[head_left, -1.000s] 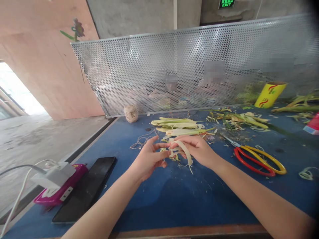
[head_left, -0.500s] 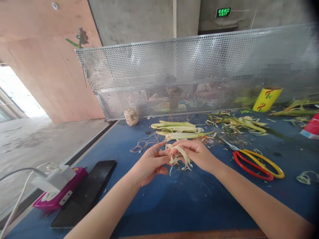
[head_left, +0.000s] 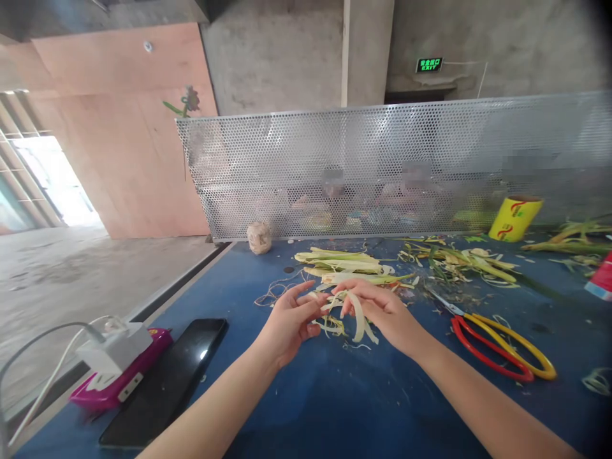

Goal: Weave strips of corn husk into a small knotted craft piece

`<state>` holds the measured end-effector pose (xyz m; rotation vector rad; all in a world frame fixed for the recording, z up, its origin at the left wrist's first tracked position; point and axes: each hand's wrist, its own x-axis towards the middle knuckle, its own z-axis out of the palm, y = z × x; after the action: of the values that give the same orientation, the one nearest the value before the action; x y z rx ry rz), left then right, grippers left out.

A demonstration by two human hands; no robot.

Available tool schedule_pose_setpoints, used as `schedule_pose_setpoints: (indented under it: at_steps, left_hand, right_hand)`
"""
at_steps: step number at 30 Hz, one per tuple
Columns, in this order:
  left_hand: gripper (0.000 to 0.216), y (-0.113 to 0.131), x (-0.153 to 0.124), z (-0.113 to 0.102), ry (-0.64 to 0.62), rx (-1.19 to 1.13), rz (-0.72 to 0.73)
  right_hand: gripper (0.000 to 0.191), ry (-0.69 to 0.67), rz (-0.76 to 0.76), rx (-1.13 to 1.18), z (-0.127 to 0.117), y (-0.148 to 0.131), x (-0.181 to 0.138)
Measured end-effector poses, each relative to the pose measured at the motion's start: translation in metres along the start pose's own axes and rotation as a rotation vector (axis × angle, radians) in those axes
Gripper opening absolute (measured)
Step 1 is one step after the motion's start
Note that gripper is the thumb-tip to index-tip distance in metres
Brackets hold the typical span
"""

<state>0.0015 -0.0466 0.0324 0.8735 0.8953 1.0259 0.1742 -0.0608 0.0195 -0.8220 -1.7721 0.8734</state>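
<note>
My left hand point(head_left: 295, 313) and my right hand point(head_left: 385, 310) face each other over the middle of the blue table. Between them runs a pale, whitish plant strip point(head_left: 357, 317), pinched in the fingers of both hands. Its curled ends hang down below my right fingers. Small shreds point(head_left: 333, 326) lie on the tabletop just under the hands. Behind my fingertips rests a pile of pale green leaf stalks point(head_left: 342, 261). Scissors point(head_left: 497, 344) with one red and one yellow handle lie right of my right hand, their blades pointing away from me.
A black phone point(head_left: 167, 382) and a magenta power strip point(head_left: 122, 370) with a white plug are at left. Thin twine point(head_left: 275, 294) and a wrapped ball point(head_left: 259, 238) lie farther back. A yellow roll point(head_left: 516, 218) stands at right before a perforated metal screen point(head_left: 382, 166); people sit behind it.
The view has tilted up, so everything sits lower in the picture. My hands have drawn slightly apart, and more of the strip shows between them.
</note>
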Motion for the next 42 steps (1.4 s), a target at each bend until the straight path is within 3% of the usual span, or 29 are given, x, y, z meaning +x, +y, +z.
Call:
schedule_pose_setpoints:
  at_steps: [6,11,15,17,21,28,35,38,42]
  left_hand:
    - [0.051,0.003,0.001,-0.001,-0.007,-0.003,0.007]
    - [0.055,0.002,-0.001,-0.001,-0.073,-0.032,0.013]
    - [0.065,-0.002,-0.003,0.0,-0.156,0.037,0.017]
    - [0.068,-0.003,-0.003,0.0,-0.173,0.082,0.046]
    - [0.068,-0.003,-0.001,-0.001,-0.185,0.18,0.046]
    - [0.069,-0.007,0.001,0.0,-0.188,0.272,0.005]
    - [0.083,-0.014,0.002,-0.001,-0.258,0.291,-0.01]
    - [0.083,-0.016,0.001,-0.001,-0.275,0.294,-0.015]
    - [0.079,-0.017,0.0,0.0,-0.247,0.271,-0.029]
  right_hand:
    - [0.02,-0.084,0.012,0.108,0.002,0.009,0.0]
    - [0.033,-0.071,-0.024,0.222,0.003,0.018,0.0]
    - [0.051,0.003,0.155,0.405,-0.001,0.021,0.003]
    - [0.049,0.046,0.244,0.431,-0.005,0.021,0.004]
    - [0.023,0.008,0.314,0.181,-0.015,0.017,0.003]
    - [0.025,-0.103,0.303,-0.152,-0.017,0.008,0.001]
    - [0.02,-0.098,0.316,-0.349,-0.01,0.01,0.003]
    - [0.025,-0.081,0.292,-0.366,-0.006,0.011,0.003]
    - [0.049,-0.034,0.291,-0.364,-0.004,0.01,0.0]
